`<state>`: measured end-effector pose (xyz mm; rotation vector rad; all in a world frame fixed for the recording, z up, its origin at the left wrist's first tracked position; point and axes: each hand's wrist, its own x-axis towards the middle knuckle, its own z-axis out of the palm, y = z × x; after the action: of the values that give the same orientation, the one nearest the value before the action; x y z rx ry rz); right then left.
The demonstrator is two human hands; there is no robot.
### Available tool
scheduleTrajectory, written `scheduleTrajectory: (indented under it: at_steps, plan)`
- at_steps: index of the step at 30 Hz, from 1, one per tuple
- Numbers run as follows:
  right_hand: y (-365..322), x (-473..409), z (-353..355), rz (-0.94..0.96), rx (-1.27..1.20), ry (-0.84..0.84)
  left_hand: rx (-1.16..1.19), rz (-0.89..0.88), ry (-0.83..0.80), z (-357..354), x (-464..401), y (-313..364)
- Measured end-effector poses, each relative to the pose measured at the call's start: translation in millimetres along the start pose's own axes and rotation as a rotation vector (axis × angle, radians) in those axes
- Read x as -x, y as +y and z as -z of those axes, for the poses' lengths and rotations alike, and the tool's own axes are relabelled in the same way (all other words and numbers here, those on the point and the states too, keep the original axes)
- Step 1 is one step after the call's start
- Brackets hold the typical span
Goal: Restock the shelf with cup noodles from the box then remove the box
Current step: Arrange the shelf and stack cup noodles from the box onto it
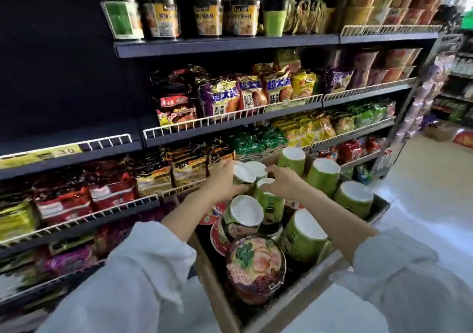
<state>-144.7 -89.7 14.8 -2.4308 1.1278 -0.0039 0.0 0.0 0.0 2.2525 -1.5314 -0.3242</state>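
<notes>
Clearly both hands grip green cup noodles: left hand (221,176) curls round two cups (247,173), right hand (282,180) round another (266,196). Judged risk: the doubled cups slip back into the cardboard box (212,276).

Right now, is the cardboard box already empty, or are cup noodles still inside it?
Not empty. The cardboard box still holds several green cup noodles, lying bottom-up, and a bowl noodle with a pictured lid near its front.
</notes>
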Motion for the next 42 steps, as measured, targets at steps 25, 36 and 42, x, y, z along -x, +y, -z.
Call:
scheduleTrajectory:
  at_steps: [25,36,42]
  plan:
    - [-89.1,-2.3,62.3,0.044,0.153,0.308,0.188,0.166,0.563,106.7,29.6,-33.3]
    - [-242.8,-82.3,18.6,-0.055,-1.206,0.079,0.529,0.417,0.855,225.1,62.5,-185.0]
    - [-349.1,-136.4,-19.0,-0.128,-1.784,-0.289,1.170,0.491,0.848,287.7,44.7,-283.9]
